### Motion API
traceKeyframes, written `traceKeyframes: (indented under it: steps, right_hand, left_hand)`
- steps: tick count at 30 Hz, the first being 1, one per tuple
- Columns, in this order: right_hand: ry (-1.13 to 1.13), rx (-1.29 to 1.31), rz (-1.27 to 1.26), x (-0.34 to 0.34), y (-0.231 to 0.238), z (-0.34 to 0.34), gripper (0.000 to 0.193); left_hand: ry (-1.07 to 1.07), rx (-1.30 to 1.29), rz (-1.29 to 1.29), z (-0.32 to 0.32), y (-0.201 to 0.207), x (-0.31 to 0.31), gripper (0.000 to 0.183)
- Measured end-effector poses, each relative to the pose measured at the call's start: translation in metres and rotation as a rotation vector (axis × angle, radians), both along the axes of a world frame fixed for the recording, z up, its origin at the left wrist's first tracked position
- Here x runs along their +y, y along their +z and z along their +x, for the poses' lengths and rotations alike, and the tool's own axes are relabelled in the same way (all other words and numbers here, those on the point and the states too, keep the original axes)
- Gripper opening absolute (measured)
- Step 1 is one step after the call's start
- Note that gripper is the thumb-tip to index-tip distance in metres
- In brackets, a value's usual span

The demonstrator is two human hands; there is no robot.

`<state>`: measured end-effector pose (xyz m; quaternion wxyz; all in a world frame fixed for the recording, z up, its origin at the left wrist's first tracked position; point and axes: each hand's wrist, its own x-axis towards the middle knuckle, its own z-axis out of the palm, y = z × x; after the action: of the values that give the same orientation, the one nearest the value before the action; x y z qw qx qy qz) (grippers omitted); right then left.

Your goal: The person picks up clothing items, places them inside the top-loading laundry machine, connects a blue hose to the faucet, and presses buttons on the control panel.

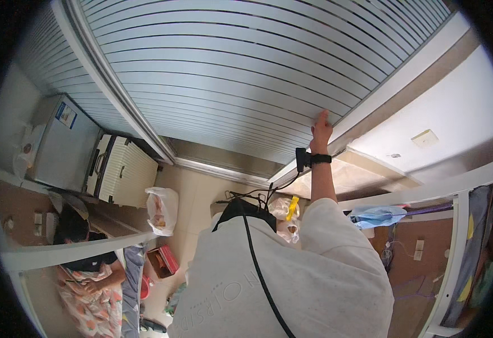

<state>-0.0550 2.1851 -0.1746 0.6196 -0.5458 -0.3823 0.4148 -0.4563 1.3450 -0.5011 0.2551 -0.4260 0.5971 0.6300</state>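
Observation:
My right hand (321,133) reaches up to a tall door panel with frosted stripes (224,73). A finger is stretched out against the panel near its right edge, beside the white door frame (365,104). Nothing shows in this hand, though some of its fingers are partly hidden. A black strap with a small dark device (303,160) sits around my right wrist, and a cable runs from it. My left hand is out of view.
At left stand a grey fridge (66,143) and a cream suitcase (128,172). A white plastic bag (163,211) and an open red box (162,262) lie on the floor. Another person (94,276) is on a lower bunk; a second bunk frame (455,242) stands at right.

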Motion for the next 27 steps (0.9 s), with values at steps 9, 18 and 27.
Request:
traceKeyframes:
  steps: [9,18,27]
  right_hand:
    - [0.087,-0.087,-0.017,0.038,-0.058,0.026,0.044]
    - [0.337,-0.698,0.195,0.103,-0.123,0.068,0.063]
    - [0.467,-0.731,0.301,0.052,-0.093,-0.155,0.039]
  left_hand:
    - [0.151,0.026,0.054,0.057,0.003,-0.036,0.044]
    - [0.458,0.043,-0.11,0.152,0.015,-0.041,0.031]
    - [0.349,0.007,-0.558,0.197,-0.023,-0.032,0.03]
